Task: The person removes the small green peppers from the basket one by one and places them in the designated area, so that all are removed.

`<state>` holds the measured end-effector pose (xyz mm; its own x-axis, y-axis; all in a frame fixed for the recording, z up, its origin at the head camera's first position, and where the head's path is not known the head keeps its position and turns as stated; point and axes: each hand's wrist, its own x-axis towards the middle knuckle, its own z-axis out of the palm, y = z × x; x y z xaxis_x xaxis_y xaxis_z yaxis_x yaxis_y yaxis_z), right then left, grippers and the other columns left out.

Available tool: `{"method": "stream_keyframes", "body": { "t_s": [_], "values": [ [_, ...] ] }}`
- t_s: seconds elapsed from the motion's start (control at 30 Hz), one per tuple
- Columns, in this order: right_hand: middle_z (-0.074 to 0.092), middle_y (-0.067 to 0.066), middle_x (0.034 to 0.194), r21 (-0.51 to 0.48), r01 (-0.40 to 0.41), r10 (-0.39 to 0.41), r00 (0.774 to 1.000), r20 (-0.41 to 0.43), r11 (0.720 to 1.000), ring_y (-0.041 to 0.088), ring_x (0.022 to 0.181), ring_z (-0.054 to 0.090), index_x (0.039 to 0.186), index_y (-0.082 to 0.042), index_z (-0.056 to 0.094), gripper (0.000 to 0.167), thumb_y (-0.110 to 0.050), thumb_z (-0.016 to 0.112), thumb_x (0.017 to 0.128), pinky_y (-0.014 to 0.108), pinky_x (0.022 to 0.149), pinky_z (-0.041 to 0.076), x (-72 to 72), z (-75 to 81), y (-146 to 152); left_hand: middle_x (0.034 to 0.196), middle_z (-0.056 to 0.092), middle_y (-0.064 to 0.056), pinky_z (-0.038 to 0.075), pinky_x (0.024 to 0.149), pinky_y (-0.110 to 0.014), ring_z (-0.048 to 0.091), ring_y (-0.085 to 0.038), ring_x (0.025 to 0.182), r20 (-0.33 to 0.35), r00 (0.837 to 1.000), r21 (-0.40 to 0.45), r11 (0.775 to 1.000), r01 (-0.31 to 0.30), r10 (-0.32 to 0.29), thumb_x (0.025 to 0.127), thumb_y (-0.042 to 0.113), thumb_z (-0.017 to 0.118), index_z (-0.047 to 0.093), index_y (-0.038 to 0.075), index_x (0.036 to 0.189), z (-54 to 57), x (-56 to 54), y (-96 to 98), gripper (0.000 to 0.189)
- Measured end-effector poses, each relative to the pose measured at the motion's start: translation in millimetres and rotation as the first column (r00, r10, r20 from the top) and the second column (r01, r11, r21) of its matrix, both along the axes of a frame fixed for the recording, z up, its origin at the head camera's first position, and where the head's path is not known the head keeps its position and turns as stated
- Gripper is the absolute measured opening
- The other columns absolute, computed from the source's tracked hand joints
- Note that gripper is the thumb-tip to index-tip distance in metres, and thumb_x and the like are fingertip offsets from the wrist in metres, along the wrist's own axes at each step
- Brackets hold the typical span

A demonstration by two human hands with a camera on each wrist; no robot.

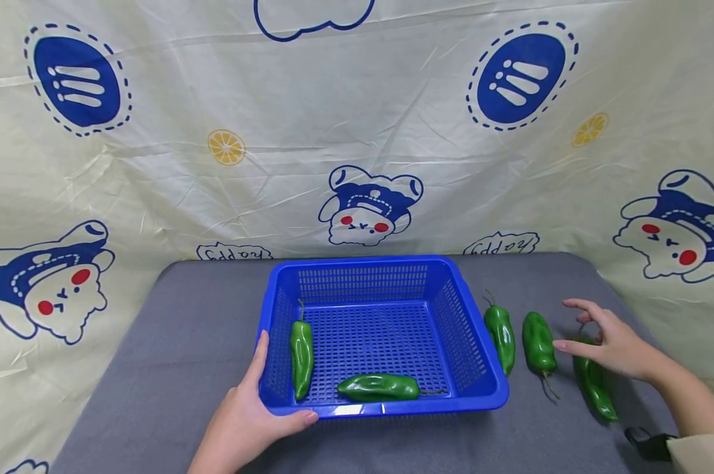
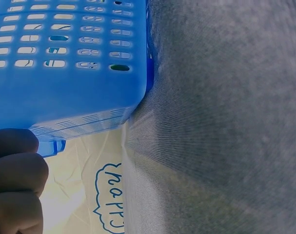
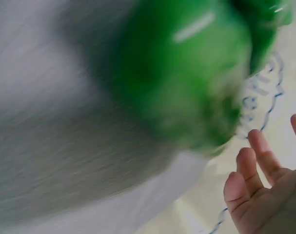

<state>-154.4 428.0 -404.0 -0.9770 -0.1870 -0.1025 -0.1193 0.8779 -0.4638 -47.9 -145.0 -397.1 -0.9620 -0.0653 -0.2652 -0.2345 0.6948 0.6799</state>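
A blue plastic basket [image 1: 469, 329] with slotted walls holds two long green peppers: one pepper [image 1: 302, 361] along its left wall, another pepper [image 1: 378, 387] along the front. My left hand [image 1: 247, 418] grips the basket's front left corner, thumb on the front rim and forefinger along the left side. To the right, my right hand [image 1: 617, 342] hovers with thumb and fingers spread over the rightmost green pepper [image 1: 595, 388], partly covering it. Its thumb tip overlaps the edge of the middle pepper [image 1: 539, 342]. A blurred green pepper [image 3: 187, 68] looms large in the right wrist view.
One more green pepper [image 1: 501, 337] lies right beside the basket's right wall. Grey cloth [image 1: 208, 329] covers the table. A printed cream curtain [image 1: 291, 197] hangs behind the far edge. A small black object [image 1: 649, 444] is near my right sleeve.
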Motion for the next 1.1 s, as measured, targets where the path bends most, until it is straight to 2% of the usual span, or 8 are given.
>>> {"method": "stream_keyframes", "body": {
  "t_s": [0.1, 0.33, 0.5, 0.63, 0.87, 1.0, 1.1],
  "values": [
    [0.046, 0.033, 0.131, -0.056, -0.009, 0.007, 1.000, -0.023, 0.998, 0.034, 0.096, 0.054, 0.151, -0.004, 0.028, 0.080, -0.038, 0.070, 0.092, 0.034, 0.068, 0.045, -5.2, 13.4, -21.7, 0.140, 0.054, -0.029, 0.048, 0.094, -0.061, 0.062, -0.034, 0.115, -0.003, 1.000, -0.001, 1.000, 0.003, -0.003, 0.056, 0.070, 0.085, -0.005, 0.032, 0.160, 0.1, -0.2, -0.3, 0.142],
    [0.050, 0.023, 0.131, -0.156, -0.080, 0.068, 0.994, -0.081, 0.985, 0.029, 0.096, 0.056, 0.156, -0.016, 0.020, 0.080, -0.037, 0.067, 0.095, 0.035, 0.066, 0.048, -18.5, 58.5, -92.2, 0.141, 0.052, -0.030, 0.048, 0.094, -0.062, 0.061, -0.036, 0.117, 0.000, 1.000, -0.009, 1.000, 0.002, -0.002, 0.056, 0.070, 0.084, -0.005, 0.032, 0.160, 0.5, -0.4, -0.2, 0.142],
    [0.054, 0.015, 0.127, -0.204, -0.174, 0.154, 0.982, -0.110, 0.963, 0.026, 0.092, 0.055, 0.155, -0.024, 0.023, 0.079, -0.038, 0.069, 0.093, 0.036, 0.065, 0.049, -29.1, 87.6, -149.4, 0.143, 0.051, -0.030, 0.048, 0.094, -0.063, 0.061, -0.038, 0.118, 0.002, 1.000, -0.015, 1.000, -0.003, 0.003, 0.056, 0.071, 0.084, -0.005, 0.032, 0.160, 0.9, 0.5, -0.2, 0.142],
    [0.055, 0.012, 0.126, -0.222, -0.268, 0.248, 0.962, -0.113, 0.937, 0.024, 0.090, 0.054, 0.153, -0.027, 0.025, 0.078, -0.040, 0.071, 0.091, 0.036, 0.066, 0.049, -36.0, 102.2, -191.3, 0.141, 0.052, -0.030, 0.049, 0.093, -0.061, 0.061, -0.037, 0.117, -0.006, 1.000, -0.017, 1.000, -0.002, 0.002, 0.056, 0.071, 0.084, -0.005, 0.033, 0.160, 0.5, 0.9, 0.0, 0.142],
    [0.056, 0.008, 0.128, -0.255, -0.377, 0.366, 0.926, -0.088, 0.891, 0.025, 0.090, 0.053, 0.152, -0.036, 0.025, 0.083, -0.044, 0.075, 0.087, 0.036, 0.067, 0.046, -39.0, 110.9, -248.0, 0.139, 0.054, -0.030, 0.050, 0.092, -0.059, 0.063, -0.034, 0.114, -0.007, 1.000, -0.003, 1.000, -0.001, 0.001, 0.056, 0.070, 0.085, -0.005, 0.033, 0.160, -1.2, 0.7, 1.5, 0.142],
    [0.055, 0.005, 0.129, -0.292, -0.414, 0.419, 0.907, -0.050, 0.862, 0.025, 0.090, 0.056, 0.152, -0.040, 0.021, 0.085, -0.045, 0.075, 0.087, 0.036, 0.068, 0.049, -40.9, 103.5, -272.0, 0.137, 0.056, -0.028, 0.051, 0.092, -0.057, 0.064, -0.031, 0.110, 0.005, 1.000, 0.013, 1.000, -0.009, 0.009, 0.057, 0.068, 0.085, -0.006, 0.034, 0.160, -1.3, 1.2, 2.1, 0.142],
    [0.055, 0.005, 0.129, -0.290, -0.436, 0.453, 0.892, -0.011, 0.852, 0.025, 0.086, 0.057, 0.152, -0.043, 0.019, 0.087, -0.048, 0.075, 0.086, 0.036, 0.069, 0.050, -41.9, 95.1, -290.1, 0.133, 0.060, -0.026, 0.052, 0.090, -0.054, 0.065, -0.028, 0.106, -0.013, 1.000, 0.019, 1.000, -0.010, 0.010, 0.057, 0.067, 0.086, -0.006, 0.035, 0.160, -1.8, 2.1, 2.5, 0.141]
  ]
}}
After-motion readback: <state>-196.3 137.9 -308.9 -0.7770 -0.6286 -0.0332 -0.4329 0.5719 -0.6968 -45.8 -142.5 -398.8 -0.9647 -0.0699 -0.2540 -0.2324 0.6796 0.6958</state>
